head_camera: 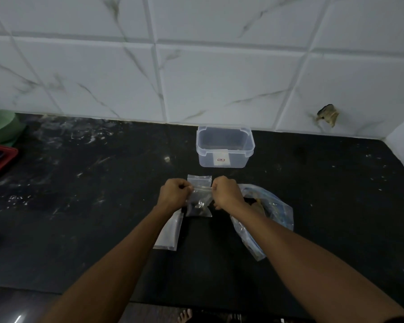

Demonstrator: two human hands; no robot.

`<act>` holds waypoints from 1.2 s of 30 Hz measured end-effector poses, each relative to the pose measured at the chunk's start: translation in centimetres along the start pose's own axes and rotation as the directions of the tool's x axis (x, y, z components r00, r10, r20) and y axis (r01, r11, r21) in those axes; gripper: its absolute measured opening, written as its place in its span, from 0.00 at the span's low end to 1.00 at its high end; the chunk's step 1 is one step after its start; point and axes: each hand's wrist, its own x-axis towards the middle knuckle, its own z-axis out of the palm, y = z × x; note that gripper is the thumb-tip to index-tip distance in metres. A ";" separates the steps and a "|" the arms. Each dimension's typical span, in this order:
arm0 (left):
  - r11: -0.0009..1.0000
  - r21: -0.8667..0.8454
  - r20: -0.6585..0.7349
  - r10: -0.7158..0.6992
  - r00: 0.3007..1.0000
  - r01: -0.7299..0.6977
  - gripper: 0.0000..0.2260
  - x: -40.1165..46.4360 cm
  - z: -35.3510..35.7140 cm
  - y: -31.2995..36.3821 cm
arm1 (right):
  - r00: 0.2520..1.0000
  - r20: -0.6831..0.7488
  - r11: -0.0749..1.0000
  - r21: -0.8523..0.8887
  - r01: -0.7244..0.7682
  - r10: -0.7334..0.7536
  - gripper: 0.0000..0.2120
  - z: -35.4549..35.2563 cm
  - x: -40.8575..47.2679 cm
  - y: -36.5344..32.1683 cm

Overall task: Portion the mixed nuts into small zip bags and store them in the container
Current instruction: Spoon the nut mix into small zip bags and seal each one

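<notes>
1. the left hand point(174, 193) and the right hand point(226, 193) are both curled into fists over the middle of the black bench point(79, 206), each pinching one end of the top strip of a small zip bag point(200, 199).
2. the small zip bag is held between the two hands, its mouth stretched flat from one to the other; a dark clump of mixed nuts point(200, 204) sits low inside it (too dim to tell the kinds apart).
3. a second small clear bag point(169, 234) lies flat on the bench, partly under the left forearm, toward the front edge.
4. a large clear plastic bag point(269, 213), crumpled and showing blue lines, lies on the bench just to the right of the right hand, partly covered by the right forearm; something brownish shows inside it near the wrist.
5. the clear plastic container point(224, 148) stands open, with no lid on it, near the back edge of the bench, close to the tiled wall point(219, 66); it sits beyond the hands and apart from them, and a white label with a small red mark is on its near wall.
6. at the left edge of the bench, a green bowl point(0, 125) sits by the wall, with a red-rimmed tray point(0, 159) just in front of it, both cut off by the picture's edge.
7. the bench surface is streaked with pale scratches and specks.
</notes>
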 end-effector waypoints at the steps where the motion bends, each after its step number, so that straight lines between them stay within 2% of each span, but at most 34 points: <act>1: 1.000 0.021 0.001 -0.007 1.000 0.007 0.05 0.5 0.0 0.0 | 1.000 -0.004 1.000 -0.012 -0.015 0.015 0.09 0.2 0.2 -0.2; 4: 0.997 0.074 0.015 -0.023 1.000 0.021 0.05 1.4 0.0 0.1 | 0.999 0.003 0.998 -0.044 -0.043 0.043 0.13 0.6 0.6 -0.6; 11: 0.998 0.063 -0.054 -0.020 0.998 0.024 0.08 0.8 -1.3 -1.1 | 0.999 -0.035 0.999 -0.030 0.026 -0.027 0.14 0.6 -0.4 -0.6; 16: 0.960 0.279 -0.139 0.057 0.989 -0.016 0.08 -3.2 -3.2 -3.9 | 0.988 -0.056 0.989 -0.042 0.143 -0.145 0.13 -0.8 -3.7 -1.2; 19: 0.912 0.406 -0.176 0.010 0.984 0.063 0.07 -5.6 -4.2 -6.7 | 0.981 0.105 0.984 0.091 0.152 -0.161 0.06 0.2 -5.9 -1.8; 22: 0.880 0.450 -0.118 -0.111 0.987 0.153 0.07 -7.3 -4.4 -9.0 | 0.940 0.316 0.982 0.170 0.078 -0.130 0.08 2.6 -7.3 -2.6; 27: 0.912 0.366 -0.209 -0.115 0.971 0.186 0.03 -8.7 -3.3 -8.9 | 0.932 0.355 0.992 0.120 0.031 -0.072 0.12 6.7 -7.8 -3.5; 32: 0.946 0.250 -0.323 -0.118 0.939 0.204 0.02 -9.3 -2.8 -7.7 | 0.940 0.340 0.979 0.202 -0.040 -0.031 0.08 7.8 -8.0 -3.7; 34: 0.958 0.212 -0.341 -0.110 0.934 0.190 0.01 -9.6 -2.9 -7.6 | 0.933 0.356 0.967 0.250 -0.053 -0.041 0.09 7.5 -8.2 -3.5; 36: 0.977 0.139 -0.340 -0.108 0.934 0.164 0.03 -9.8 -3.3 -7.3 | 0.932 0.360 0.960 0.274 -0.056 -0.049 0.06 7.1 -8.4 -3.2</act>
